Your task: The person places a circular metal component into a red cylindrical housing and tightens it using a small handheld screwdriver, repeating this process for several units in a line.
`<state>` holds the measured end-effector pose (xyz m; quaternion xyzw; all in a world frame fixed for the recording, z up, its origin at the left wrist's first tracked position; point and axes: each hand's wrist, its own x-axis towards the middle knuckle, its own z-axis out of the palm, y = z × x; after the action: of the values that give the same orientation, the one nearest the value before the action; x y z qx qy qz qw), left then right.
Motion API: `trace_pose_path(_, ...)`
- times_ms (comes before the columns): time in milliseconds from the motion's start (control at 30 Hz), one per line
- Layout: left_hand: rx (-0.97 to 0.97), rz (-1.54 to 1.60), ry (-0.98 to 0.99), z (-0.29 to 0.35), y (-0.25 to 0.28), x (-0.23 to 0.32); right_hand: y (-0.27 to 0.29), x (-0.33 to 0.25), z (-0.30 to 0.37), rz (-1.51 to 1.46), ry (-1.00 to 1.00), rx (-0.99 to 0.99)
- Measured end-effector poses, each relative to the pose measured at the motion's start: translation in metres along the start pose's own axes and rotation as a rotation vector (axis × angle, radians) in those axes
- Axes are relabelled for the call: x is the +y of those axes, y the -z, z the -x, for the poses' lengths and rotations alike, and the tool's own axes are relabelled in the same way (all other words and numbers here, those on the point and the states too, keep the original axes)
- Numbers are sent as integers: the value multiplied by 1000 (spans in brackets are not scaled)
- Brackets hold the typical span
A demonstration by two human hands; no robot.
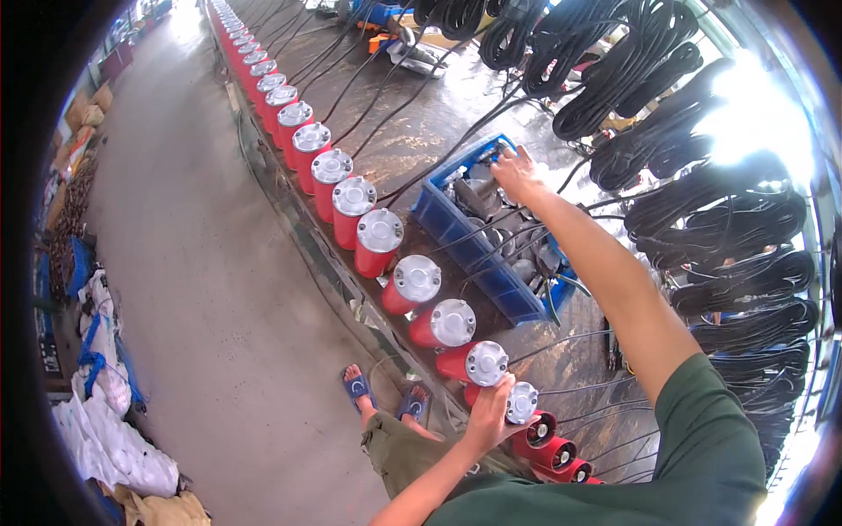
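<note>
My left hand (488,415) is closed around a round silver end cap (521,402) with bolt holes, its thumb running under the rim. Whatever is below this cap is mostly hidden by the hand. My right hand (517,177) reaches into the far end of a blue plastic crate (478,266), fingers curled down; what they grip is too small to make out. Grey metal parts (478,200) fill the crate. Beside my left hand, a red cylinder (454,362) bears a similar silver cap (487,363). Nearer me lie red cylinders without caps (554,454), their insides showing.
A long row of capped red cylinders (323,184) lines the edge of the workbench (386,114). Black cables run across the bench to hanging cable coils (702,215) at right. Left is a grey floor (202,289), with white sacks (118,438) along its far side.
</note>
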<state>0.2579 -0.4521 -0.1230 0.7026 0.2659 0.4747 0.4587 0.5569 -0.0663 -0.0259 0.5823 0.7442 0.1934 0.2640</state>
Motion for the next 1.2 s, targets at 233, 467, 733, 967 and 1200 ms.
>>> trace_pose_path(233,15,-17,14,-1,0,3,92,-3,66,-169,-181,247)
trace_pose_path(467,16,-41,30,1,-3,2,160,-89,337,-1508,-474,-22)
trace_pose_path(733,-40,-27,91,-2,3,7,166,-202,470,-1630,-678,-262)
trace_pose_path(967,-15,-48,70,-4,-1,8,145,-217,486,-1427,-672,-139)
trace_pose_path(1200,-10,-71,40,-2,1,8,150,-217,480,-1409,-691,-219)
